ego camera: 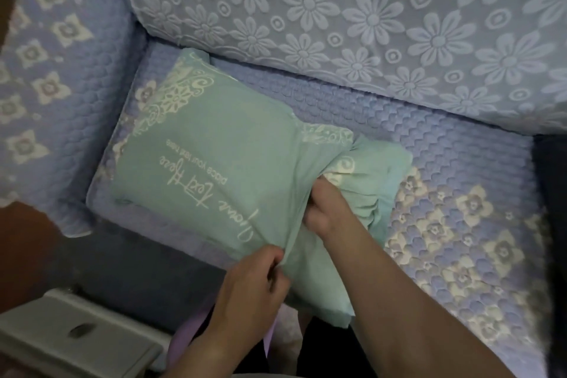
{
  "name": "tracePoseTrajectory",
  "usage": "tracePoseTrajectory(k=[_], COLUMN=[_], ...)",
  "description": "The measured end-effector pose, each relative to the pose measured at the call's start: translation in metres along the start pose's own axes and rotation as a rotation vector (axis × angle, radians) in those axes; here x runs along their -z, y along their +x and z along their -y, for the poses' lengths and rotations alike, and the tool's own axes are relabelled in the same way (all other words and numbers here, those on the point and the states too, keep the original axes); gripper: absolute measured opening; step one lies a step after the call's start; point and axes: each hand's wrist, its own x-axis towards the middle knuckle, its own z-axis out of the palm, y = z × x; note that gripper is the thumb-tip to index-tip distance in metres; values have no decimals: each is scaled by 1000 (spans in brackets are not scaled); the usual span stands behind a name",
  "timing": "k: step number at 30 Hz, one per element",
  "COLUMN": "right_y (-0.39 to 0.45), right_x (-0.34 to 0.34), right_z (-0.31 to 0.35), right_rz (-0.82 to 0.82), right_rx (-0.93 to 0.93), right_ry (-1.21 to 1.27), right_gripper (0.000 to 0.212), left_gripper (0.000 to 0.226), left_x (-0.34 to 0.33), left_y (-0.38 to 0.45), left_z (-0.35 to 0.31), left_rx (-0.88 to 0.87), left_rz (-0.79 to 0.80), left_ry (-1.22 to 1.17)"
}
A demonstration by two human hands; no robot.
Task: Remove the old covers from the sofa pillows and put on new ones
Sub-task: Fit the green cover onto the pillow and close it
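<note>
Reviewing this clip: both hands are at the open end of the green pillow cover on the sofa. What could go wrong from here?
1. The left hand pinches only a thin edge of the green cover; it may slip free when pulled.
2. The right hand grips bunched fabric at the opening, so the cover could snag or twist on the pillow instead of sliding.
3. The cover's near corner hangs past the edge of the sofa seat; a hard tug might drag the pillow off.

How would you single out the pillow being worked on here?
Start at the sofa seat in quilted lavender below the flowered backrest. The pillow lies at its left end, the only mint-green thing there, with white lace corners and script lettering.
</note>
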Motion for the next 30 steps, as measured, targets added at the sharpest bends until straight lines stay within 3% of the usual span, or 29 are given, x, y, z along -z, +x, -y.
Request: tracePoseTrajectory(k=[3, 6, 9, 12, 14, 17, 21, 24, 27, 28, 30], right_y=[2, -10, -23, -29, -25, -17, -12, -18, -16, -13, -8], right_x=[-3, 36, 87, 93, 79, 51, 36, 27, 25, 28, 30], right_z=[0, 0, 20, 36, 48, 71, 70, 69, 72, 72, 66], right_rz=[41, -52, -133, -85, -36, -61, -84, 8, 84, 120, 216], right_rx=[-110, -57, 8, -18, -40, -133, -227, -56, 181, 259, 419], right_ry=[-63, 25, 212, 56, -41, -116, -377, -185, -135, -284, -892], right_gripper=[37, 35, 58, 46, 33, 19, 20, 18, 26, 23, 27], left_gripper=[11, 12, 13, 13, 4, 38, 69, 74, 44, 37, 33], left_x=[-7, -26, -56, -90, -104, -113, -102, -85, -71, -68, -59], left_y=[3, 18, 25, 15, 10, 14, 29, 44, 51, 52, 53], left_z=[11, 18, 15, 13, 13, 8, 6, 8, 8, 6, 8], left_rx=[-32, 42, 131, 154, -13, -264, 48, 158, 81, 70, 117], left_rz=[72, 85, 83, 21, -37, 22, -55, -155, -240, -251, -269], left_ry=[77, -10, -119, 8, 134, 282, 396, 465, 512, 512, 481])
